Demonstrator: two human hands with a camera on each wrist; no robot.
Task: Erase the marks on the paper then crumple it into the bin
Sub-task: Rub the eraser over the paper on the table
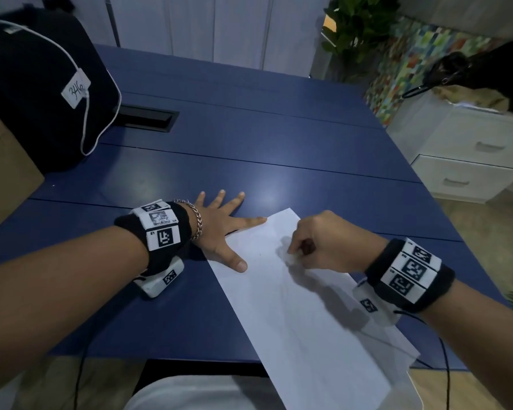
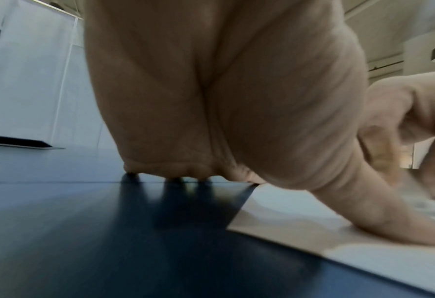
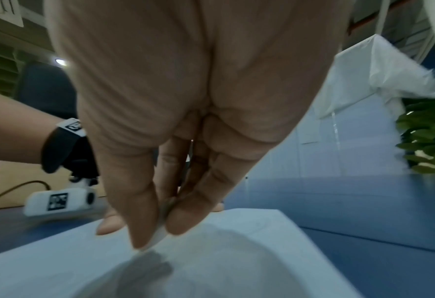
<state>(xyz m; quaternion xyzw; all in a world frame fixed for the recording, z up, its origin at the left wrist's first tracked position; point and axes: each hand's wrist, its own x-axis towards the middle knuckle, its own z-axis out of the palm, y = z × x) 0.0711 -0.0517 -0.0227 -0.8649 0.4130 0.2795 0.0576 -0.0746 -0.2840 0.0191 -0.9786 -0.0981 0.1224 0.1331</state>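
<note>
A white sheet of paper (image 1: 293,306) lies at an angle on the blue table (image 1: 249,137), its near end hanging over the front edge. My left hand (image 1: 222,226) lies flat with fingers spread; its thumb (image 2: 402,227) and forefinger press on the paper's (image 2: 364,258) far left corner. My right hand (image 1: 314,241) pinches a small white eraser (image 3: 157,236) between thumb and fingers, its tip touching the paper (image 3: 236,242) near the far end. Only faint marks show on the sheet. No bin shows in any view.
A black bag (image 1: 36,93) with a numbered tag stands at the table's far left beside a cardboard box (image 1: 3,173). A black cable slot (image 1: 148,116) is set into the tabletop. White drawers (image 1: 471,155) and a plant (image 1: 359,28) stand off to the right.
</note>
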